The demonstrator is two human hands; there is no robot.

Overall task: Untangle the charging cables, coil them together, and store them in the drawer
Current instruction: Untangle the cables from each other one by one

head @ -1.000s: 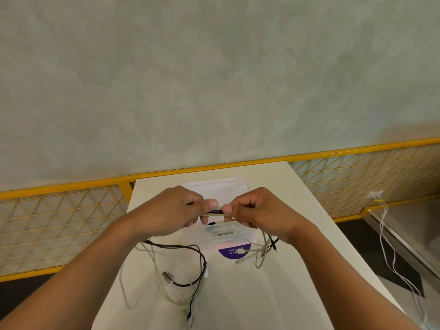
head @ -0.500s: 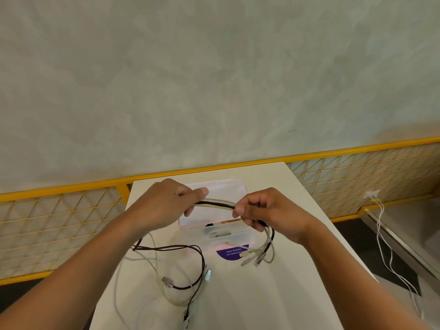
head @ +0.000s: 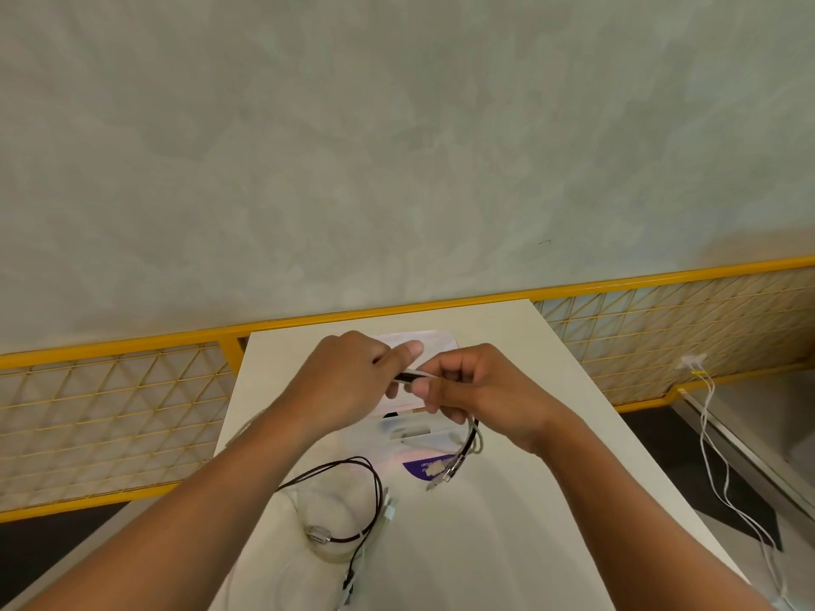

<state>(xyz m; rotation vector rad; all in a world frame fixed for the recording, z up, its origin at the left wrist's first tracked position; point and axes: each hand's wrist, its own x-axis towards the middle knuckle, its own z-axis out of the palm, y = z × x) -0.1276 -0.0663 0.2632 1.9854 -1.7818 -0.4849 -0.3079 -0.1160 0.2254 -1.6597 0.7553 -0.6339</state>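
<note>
- Charging cables (head: 412,376): black and white strands run side by side in a short span held above the desk (head: 507,544), between my two hands
- left hand (head: 348,383) is curled round the span with the thumb stretched out over it; right hand (head: 483,390) pinches the same span, fingers folded in
- plug ends (head: 452,467) hang below my right hand, just over the purple label (head: 421,467)
- the rest lies slack on the desk by my left forearm: black loop (head: 372,478) crosses the white loop (head: 328,553), so I judge them not yet separated
- drawer (head: 410,432): translucent unit under my hands, can't tell if it's open
- risk: drawing slack through while the loops cross could cinch a knot
- risk: metal connector (head: 317,534) on the slack could snag the other loop as it drags
- risk: my pinch is thin, so one strand may slip and the coil would come out uneven
- risk: both hands are busy and the drawer needs one; letting go could spring the coil open
- floor cable (head: 714,456) on the right is well apart, probably not part of this lot
</note>
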